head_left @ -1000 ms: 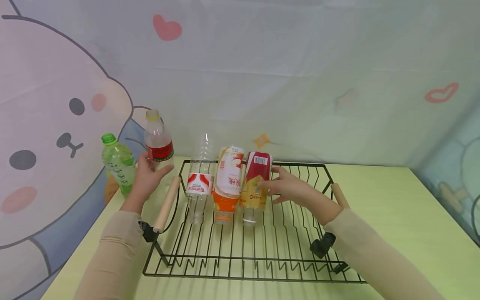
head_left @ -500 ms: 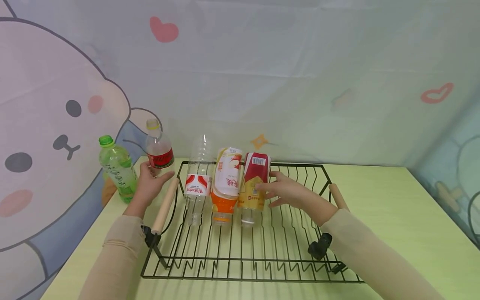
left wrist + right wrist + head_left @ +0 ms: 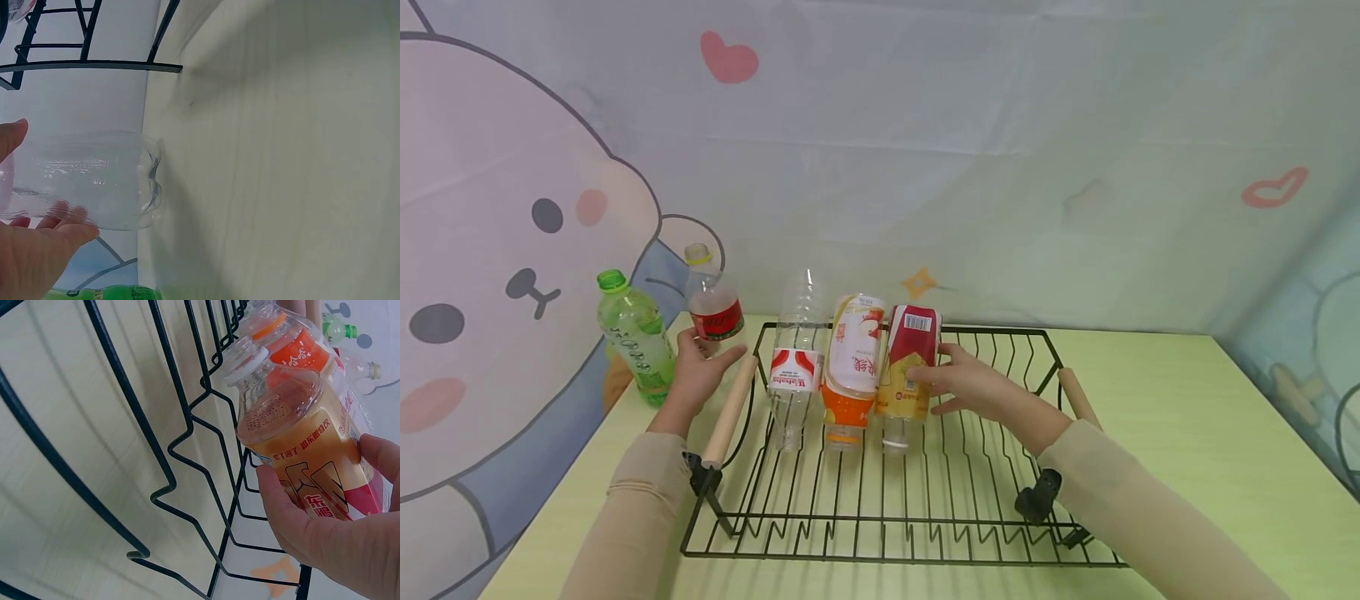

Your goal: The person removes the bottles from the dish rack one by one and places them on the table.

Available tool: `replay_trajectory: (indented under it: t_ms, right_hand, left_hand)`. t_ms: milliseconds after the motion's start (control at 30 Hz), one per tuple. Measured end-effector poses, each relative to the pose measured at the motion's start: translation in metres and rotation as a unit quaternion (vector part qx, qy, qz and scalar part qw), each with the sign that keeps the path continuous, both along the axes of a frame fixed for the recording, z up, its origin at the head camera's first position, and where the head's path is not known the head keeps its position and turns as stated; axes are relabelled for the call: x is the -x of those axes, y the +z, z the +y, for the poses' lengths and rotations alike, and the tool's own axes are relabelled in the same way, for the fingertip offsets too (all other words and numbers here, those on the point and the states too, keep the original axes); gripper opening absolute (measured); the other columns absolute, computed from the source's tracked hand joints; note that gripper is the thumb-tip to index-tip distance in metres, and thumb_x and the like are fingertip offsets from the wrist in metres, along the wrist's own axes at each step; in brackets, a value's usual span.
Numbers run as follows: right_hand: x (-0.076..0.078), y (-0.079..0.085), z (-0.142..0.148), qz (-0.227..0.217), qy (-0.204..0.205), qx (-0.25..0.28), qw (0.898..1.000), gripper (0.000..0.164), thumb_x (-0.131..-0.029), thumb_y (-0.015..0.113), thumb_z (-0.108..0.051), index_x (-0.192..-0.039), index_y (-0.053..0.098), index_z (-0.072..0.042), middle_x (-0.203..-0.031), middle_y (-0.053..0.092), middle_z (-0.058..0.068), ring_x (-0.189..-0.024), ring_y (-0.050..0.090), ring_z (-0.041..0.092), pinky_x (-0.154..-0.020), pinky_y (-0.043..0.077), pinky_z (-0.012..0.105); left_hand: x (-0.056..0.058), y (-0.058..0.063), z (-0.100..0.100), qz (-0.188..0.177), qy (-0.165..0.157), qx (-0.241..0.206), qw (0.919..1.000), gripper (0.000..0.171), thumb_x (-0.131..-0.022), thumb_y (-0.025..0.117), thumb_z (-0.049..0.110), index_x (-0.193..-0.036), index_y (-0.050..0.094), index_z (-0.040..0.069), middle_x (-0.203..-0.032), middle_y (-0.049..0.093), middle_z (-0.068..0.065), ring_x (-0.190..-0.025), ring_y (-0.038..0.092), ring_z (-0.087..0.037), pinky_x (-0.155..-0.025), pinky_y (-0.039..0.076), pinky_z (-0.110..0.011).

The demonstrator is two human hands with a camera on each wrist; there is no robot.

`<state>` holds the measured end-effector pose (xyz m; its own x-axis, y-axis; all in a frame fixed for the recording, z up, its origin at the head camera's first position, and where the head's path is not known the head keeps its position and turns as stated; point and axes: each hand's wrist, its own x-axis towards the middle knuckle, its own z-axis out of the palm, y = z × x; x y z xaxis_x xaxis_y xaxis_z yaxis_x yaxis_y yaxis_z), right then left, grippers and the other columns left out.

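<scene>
My left hand (image 3: 700, 371) grips a clear plastic bottle (image 3: 717, 312) with a red and black label. The bottle leans slightly, mouth up, left of the rack; I cannot tell whether its base (image 3: 150, 181) touches the table. With thumb and fingers, my right hand (image 3: 973, 385) holds a red and yellow labelled bottle (image 3: 910, 358), its neck (image 3: 247, 360) down on the black wire rack (image 3: 925, 520). Beside it, also neck down, lean a white and orange bottle (image 3: 855, 358) and a clear bottle with a red and white label (image 3: 796, 369).
A green bottle (image 3: 638, 337) stands at the far left on the pale table (image 3: 1157, 417). The rack has wooden handles, one on the left (image 3: 731, 412) and one on the right (image 3: 1079, 398). A printed cloth (image 3: 1000, 167) hangs behind.
The red-labelled bottle has come down with my left hand and then shifted a little left. My right hand stays on the red and yellow bottle. The view has shifted slightly.
</scene>
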<state>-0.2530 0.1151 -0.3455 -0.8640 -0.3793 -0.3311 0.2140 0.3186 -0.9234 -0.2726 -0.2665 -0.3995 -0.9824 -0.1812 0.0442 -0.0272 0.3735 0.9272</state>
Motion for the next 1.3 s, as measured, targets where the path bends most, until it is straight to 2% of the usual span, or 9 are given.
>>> replay_trajectory:
  t_ms: [233, 500, 867, 1067, 1300]
  right_hand:
    - [-0.001, -0.002, -0.002, -0.007, -0.003, -0.002, 1.0, 0.08, -0.093, 0.064, -0.029, -0.15, 0.013, -0.006, -0.137, 0.046, 0.02, -0.119, 0.05, 0.039, -0.09, 0.052, 0.047]
    - [0.0, -0.003, -0.002, -0.013, -0.004, 0.011, 1.0, 0.081, -0.093, 0.063, -0.026, -0.151, 0.009, -0.004, -0.139, 0.041, 0.022, -0.122, 0.046, 0.041, -0.093, 0.05, 0.05]
    - [-0.001, 0.007, 0.001, -0.011, -0.012, 0.013, 1.0, 0.081, -0.094, 0.062, -0.025, -0.151, 0.009, -0.003, -0.137, 0.044, 0.023, -0.121, 0.05, 0.041, -0.094, 0.05, 0.049]
    - [0.001, 0.019, 0.006, -0.001, -0.019, 0.013, 1.0, 0.076, -0.094, 0.061, -0.026, -0.15, 0.014, -0.006, -0.137, 0.047, 0.021, -0.12, 0.053, 0.04, -0.094, 0.05, 0.048]
    - [0.0, 0.035, 0.015, 0.016, -0.002, 0.017, 1.0, 0.074, -0.095, 0.059, -0.031, -0.15, 0.016, -0.006, -0.138, 0.045, 0.02, -0.122, 0.05, 0.039, -0.095, 0.05, 0.047]
  left_hand:
    - [0.0, 0.0, 0.0, -0.008, 0.001, -0.003, 1.0, 0.085, -0.092, 0.063, 0.035, -0.145, 0.005, 0.002, -0.15, 0.018, -0.029, -0.14, 0.022, -0.042, -0.11, 0.028, -0.056]
    - [0.001, -0.001, 0.001, -0.011, -0.002, 0.005, 0.9999, 0.087, -0.092, 0.064, 0.034, -0.146, 0.004, 0.002, -0.152, 0.016, -0.03, -0.142, 0.02, -0.042, -0.11, 0.027, -0.057]
    - [-0.002, -0.001, 0.0, -0.021, -0.003, 0.011, 0.9997, 0.092, -0.092, 0.064, 0.033, -0.148, -0.002, 0.004, -0.153, 0.013, -0.031, -0.143, 0.017, -0.043, -0.111, 0.027, -0.057]
    - [-0.01, 0.007, 0.0, -0.017, -0.016, 0.02, 0.9995, 0.096, -0.092, 0.064, 0.03, -0.149, -0.009, 0.003, -0.153, 0.012, -0.031, -0.143, 0.016, -0.043, -0.112, 0.026, -0.056]
    - [-0.026, 0.02, -0.004, -0.052, -0.044, 0.053, 0.9963, 0.099, -0.093, 0.062, 0.032, -0.15, -0.014, 0.004, -0.153, 0.008, -0.032, -0.143, 0.014, -0.045, -0.11, 0.026, -0.058]
